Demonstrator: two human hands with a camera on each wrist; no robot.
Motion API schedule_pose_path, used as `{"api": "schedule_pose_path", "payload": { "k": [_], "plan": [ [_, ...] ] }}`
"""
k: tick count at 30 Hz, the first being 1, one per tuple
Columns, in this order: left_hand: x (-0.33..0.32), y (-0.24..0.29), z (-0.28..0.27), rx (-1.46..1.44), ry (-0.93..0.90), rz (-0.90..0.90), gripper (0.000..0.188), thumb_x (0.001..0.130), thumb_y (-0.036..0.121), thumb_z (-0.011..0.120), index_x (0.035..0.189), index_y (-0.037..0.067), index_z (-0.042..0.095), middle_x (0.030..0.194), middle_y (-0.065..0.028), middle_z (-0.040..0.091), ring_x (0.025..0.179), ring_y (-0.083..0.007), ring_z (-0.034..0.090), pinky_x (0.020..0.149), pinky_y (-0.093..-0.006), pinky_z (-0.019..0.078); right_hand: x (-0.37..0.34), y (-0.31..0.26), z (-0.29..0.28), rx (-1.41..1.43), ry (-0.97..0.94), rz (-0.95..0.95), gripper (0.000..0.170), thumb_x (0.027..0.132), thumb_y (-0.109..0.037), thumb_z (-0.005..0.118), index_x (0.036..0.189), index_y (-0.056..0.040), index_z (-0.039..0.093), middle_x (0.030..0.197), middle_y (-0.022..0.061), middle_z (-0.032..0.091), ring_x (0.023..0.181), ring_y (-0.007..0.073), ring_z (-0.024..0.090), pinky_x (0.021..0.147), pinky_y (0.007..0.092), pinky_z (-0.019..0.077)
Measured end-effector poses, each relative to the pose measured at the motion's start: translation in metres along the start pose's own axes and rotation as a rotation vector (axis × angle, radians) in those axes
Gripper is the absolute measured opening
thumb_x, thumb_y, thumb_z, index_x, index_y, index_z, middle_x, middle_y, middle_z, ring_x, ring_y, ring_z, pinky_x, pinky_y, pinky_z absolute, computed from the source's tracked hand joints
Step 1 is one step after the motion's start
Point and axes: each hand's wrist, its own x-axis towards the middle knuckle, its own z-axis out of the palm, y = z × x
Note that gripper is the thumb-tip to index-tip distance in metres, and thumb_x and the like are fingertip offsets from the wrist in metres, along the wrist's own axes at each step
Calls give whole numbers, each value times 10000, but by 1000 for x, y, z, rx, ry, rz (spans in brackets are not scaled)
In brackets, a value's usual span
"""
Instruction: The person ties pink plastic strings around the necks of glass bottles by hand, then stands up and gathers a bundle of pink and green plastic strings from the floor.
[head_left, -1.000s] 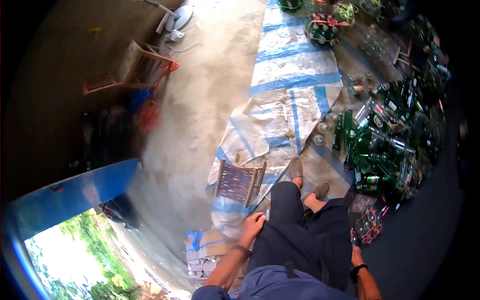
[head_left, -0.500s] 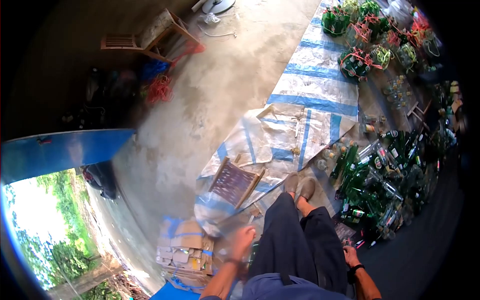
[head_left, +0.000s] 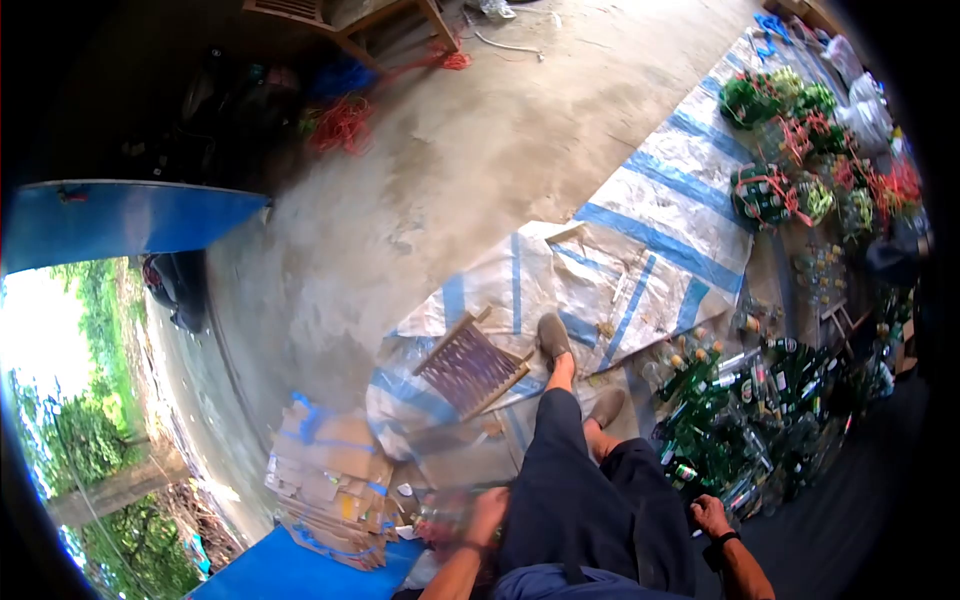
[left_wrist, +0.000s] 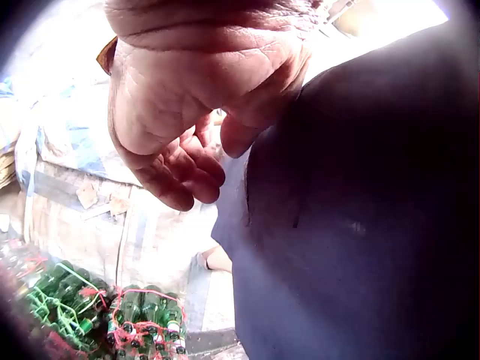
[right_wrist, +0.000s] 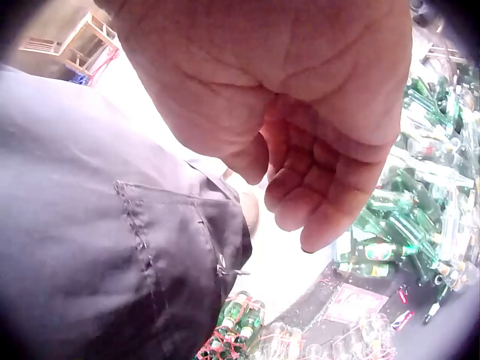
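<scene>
My left hand [head_left: 488, 516] hangs beside the left thigh of the dark trousers [head_left: 585, 490], its fingers loosely curled around nothing in the left wrist view. On the other side, my right hand [head_left: 711, 514] hangs by the right thigh, also with relaxed, bent fingers and an empty palm. Nearest to it lies a large heap of loose green and clear glass bottles [head_left: 745, 410]. In the left wrist view, bundles of green bottles [left_wrist: 150, 319] tied with red and green string stand on the floor past the left hand.
A low stool [head_left: 470, 368] with a woven seat stands on a white and blue striped tarp [head_left: 690, 190]. Flattened cardboard [head_left: 335, 470] is stacked at lower left. More string-tied bottle bundles [head_left: 765, 195] stand at far right. Red string [head_left: 340, 125] lies near a blue panel [head_left: 140, 220].
The view has turned, and the stool and cardboard sit further left and lower. The feet have stepped apart. Both hands swing at the sides, holding nothing.
</scene>
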Motion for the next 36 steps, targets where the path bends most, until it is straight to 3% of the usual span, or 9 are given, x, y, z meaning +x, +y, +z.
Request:
{"api": "schedule_pose_path", "payload": {
  "k": [7,10,13,22,27,29,30,35,36],
  "plan": [
    [52,56,-66,-261,168,27,263,924,205,583,1059,5,689,937,-175,720,832,-258,703,741,-347,531,63,-62,-29,-194,-72,-38,286,832,-200,606,926,57,688,802,208,698,803,290,700,726,354,529],
    [68,88,-107,-529,13,-249,273,927,196,578,1101,9,676,878,-113,710,742,-155,649,662,-286,501,95,-96,-42,-124,-107,-15,292,835,-225,605,916,46,680,838,238,686,839,368,683,739,398,520],
    [89,67,-105,-749,135,-155,287,934,187,567,1138,6,656,856,-70,674,703,-107,591,602,-253,464,121,-129,-61,-92,-131,-134,328,860,-261,592,889,59,659,850,287,648,873,459,638,736,467,504],
    [104,107,-154,-592,87,-258,224,926,185,557,1001,11,677,812,-60,649,693,-119,582,612,-286,467,170,-246,-125,-168,-235,-73,250,847,-216,618,880,28,663,838,284,639,861,459,636,719,478,495],
    [135,146,-174,-601,245,-233,222,924,187,550,934,-7,656,772,-64,636,716,-154,588,676,-326,470,265,-237,-154,-265,-151,-293,208,855,-167,539,883,-18,682,809,236,666,819,445,651,723,462,516],
    [144,182,-193,-614,186,-327,220,920,182,539,927,0,662,773,-79,636,724,-157,594,690,-334,474,272,-300,-192,-267,-129,-333,228,863,-182,583,871,33,661,722,125,676,651,219,653,620,363,499],
    [148,195,-195,-625,185,-331,220,920,182,539,927,0,662,773,-79,636,724,-157,594,690,-334,474,271,-335,-213,-198,-179,-106,250,877,-191,568,873,44,654,678,121,649,599,201,648,575,344,501],
    [178,202,-180,-226,166,-160,216,923,194,571,1022,44,691,854,-157,687,816,-211,680,729,-383,508,325,-367,-282,-342,-152,-208,221,852,-163,563,811,32,658,634,134,634,565,247,657,525,381,527],
    [183,187,-153,-594,145,-362,262,923,198,582,1096,29,684,972,-191,704,934,-259,693,807,-399,520,335,-374,-292,-413,-85,-321,218,851,-151,557,783,33,652,620,136,624,550,246,653,516,379,525]
  ]
}}
